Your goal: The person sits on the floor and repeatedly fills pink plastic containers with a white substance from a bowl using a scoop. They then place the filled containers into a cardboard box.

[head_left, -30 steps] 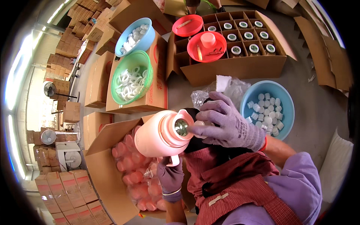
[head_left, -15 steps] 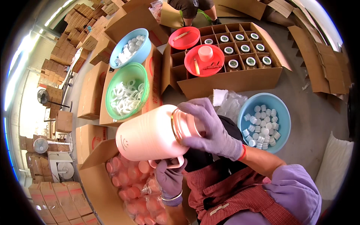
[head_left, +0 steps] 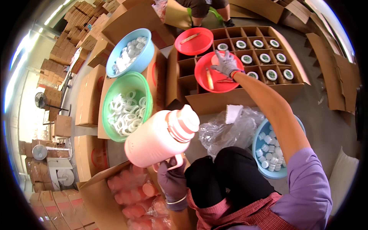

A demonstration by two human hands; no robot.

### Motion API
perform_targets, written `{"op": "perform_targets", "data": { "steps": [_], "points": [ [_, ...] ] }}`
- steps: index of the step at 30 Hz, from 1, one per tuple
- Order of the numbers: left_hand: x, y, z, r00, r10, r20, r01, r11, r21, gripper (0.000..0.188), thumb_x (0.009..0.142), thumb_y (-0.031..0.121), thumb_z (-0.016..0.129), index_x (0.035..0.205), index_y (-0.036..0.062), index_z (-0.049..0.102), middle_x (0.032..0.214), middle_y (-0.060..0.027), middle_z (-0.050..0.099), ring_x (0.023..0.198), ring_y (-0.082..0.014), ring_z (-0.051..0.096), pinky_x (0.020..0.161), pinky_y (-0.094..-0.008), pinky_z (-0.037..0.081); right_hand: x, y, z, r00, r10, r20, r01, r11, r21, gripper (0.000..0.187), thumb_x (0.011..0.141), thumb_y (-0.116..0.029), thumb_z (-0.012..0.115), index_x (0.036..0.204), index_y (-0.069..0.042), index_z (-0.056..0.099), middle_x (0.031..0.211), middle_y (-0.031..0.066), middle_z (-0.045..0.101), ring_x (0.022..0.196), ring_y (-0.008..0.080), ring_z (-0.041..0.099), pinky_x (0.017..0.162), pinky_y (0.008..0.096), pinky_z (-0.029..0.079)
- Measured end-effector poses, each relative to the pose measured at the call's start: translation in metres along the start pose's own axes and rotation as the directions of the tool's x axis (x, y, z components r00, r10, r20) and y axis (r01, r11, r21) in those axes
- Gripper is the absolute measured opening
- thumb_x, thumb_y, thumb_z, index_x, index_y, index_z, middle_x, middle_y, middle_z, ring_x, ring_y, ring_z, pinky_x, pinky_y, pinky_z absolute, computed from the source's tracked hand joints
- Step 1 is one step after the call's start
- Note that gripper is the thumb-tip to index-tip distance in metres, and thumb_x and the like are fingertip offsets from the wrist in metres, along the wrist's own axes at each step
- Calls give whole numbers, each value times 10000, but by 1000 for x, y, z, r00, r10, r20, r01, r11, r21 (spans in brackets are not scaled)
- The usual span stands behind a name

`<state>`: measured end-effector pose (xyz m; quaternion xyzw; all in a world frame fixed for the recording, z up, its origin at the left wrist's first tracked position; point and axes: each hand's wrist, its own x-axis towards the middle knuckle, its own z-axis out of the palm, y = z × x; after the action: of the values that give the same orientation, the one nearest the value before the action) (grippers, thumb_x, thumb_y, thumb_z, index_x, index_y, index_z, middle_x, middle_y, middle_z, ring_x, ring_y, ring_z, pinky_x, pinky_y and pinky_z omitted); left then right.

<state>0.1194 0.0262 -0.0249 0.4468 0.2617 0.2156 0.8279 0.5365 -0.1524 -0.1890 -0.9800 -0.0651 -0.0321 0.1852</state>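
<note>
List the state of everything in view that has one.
Pink vacuum flask, tilted, neck exposed
Left gloved hand, closed on flask handle
Right gloved hand, at pink cup; grip unclear
Green basin, holding white rings
Right blue basin, holding white stoppers
Divided carton, open, partly filled
Lower left carton, open

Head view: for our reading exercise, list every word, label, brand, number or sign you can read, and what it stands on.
No text is clear enough to quote.
Round white lids with green centres: any lettering is too small to read.
Brown cardboard cartons at left: red markings, too blurred to read.
Glossy pink jug with a handle: faint marking on its side, too indistinct to make out.
</note>
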Motion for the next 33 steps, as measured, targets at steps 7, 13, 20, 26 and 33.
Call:
{"op": "perform_targets", "data": {
  "steps": [7,13,20,26,33],
  "points": [
    [2,3,-23,990,-141,23,143,971,-192,314,1019,164,422,1316,71,467,1281,-107,595,1123,-256,640,887,-406,589,-34,-54,-55,954,-288,-89,275,709,650,793,757,-344,738,1467,-177,429,1294,227,434,1185,389,489,1015,461,447],
    [-3,13,-40,931,-233,282,327,876,-355,405,1028,195,418,1362,-31,457,1329,-151,592,1207,-269,605,939,-489,584,-197,-107,-172,269,-871,-411,814,-23,580,702,703,-290,734,1363,-156,535,1415,247,363,1238,437,439,1042,520,377],
    [-49,37,-25,967,-24,255,114,932,-344,393,1028,215,424,1350,-7,470,1249,-145,649,1114,-260,661,850,-461,629,-248,-120,-198,398,-726,-560,774,-62,630,674,778,-341,785,1349,-127,498,1444,269,328,1249,435,438,1059,513,366],
    [-81,52,-25,966,172,195,-136,973,-185,318,1004,168,500,1281,13,507,1144,-147,663,979,-245,705,772,-456,648,-306,-147,-206,798,-500,-336,400,24,916,775,854,-310,708,1459,-63,292,1429,177,370,1318,285,397,1094,419,361],
    [-86,67,-33,804,498,324,-592,622,512,471,861,73,689,1265,-2,459,1011,-123,637,788,-254,658,680,-360,529,-302,-108,-197,770,-595,233,-75,278,958,646,982,-549,461,1450,-109,396,1367,97,537,1182,259,579,890,404,525]
  ]
}}
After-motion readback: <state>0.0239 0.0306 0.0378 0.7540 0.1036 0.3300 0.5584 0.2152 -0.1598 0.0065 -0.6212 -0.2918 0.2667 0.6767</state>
